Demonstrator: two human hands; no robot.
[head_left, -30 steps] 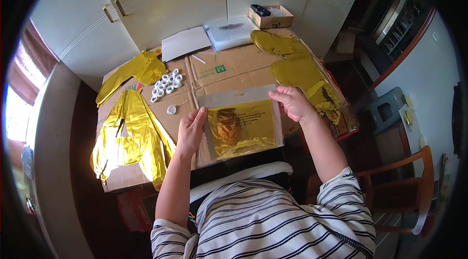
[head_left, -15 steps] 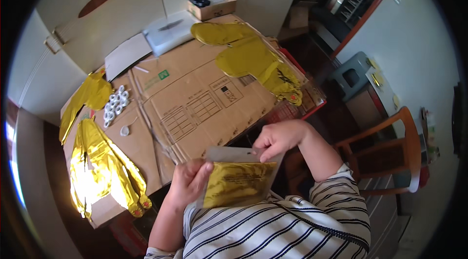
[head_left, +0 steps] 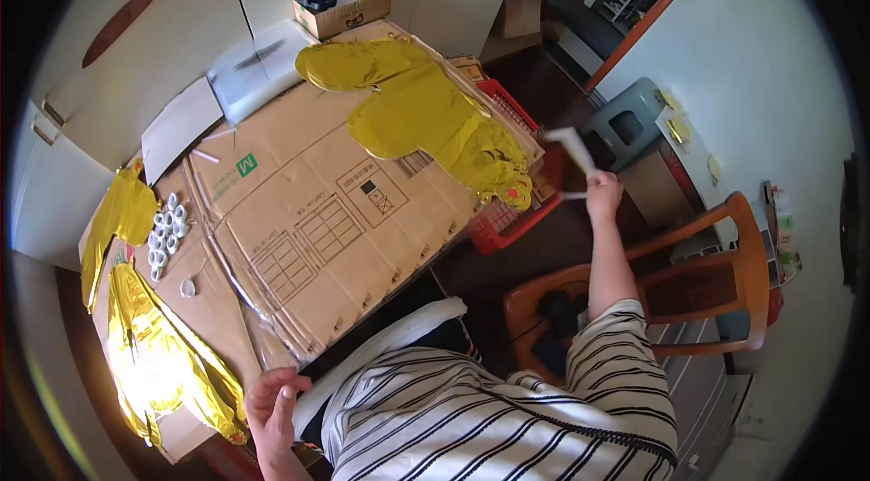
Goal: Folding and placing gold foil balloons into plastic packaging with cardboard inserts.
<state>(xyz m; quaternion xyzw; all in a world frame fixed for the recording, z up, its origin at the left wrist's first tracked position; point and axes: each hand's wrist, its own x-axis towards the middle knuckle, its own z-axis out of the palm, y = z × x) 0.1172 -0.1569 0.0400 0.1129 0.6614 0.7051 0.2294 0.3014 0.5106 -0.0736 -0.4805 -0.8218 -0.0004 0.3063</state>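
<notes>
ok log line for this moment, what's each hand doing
right hand: holds flat packet out over red basket | left hand: at cardboard-covered table edge, near gold foil balloons

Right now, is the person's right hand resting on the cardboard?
No, the right hand is raised beside the table, over the red basket, gripping a flat packet.

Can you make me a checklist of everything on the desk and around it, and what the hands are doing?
Surface: flattened cardboard covers the table.
Job's things: flat packet, blurred, held out to the right past the table edge.
Clutter: yellow foil pieces at the far end, more at the left; small white rolls; white sheets; open box.
Hands: right hand grips the packet; left hand rests at the near table edge, by the foil.
Cables: nothing seen.
Surroundings: red basket, wooden chair, grey stool, white cupboards.
</notes>
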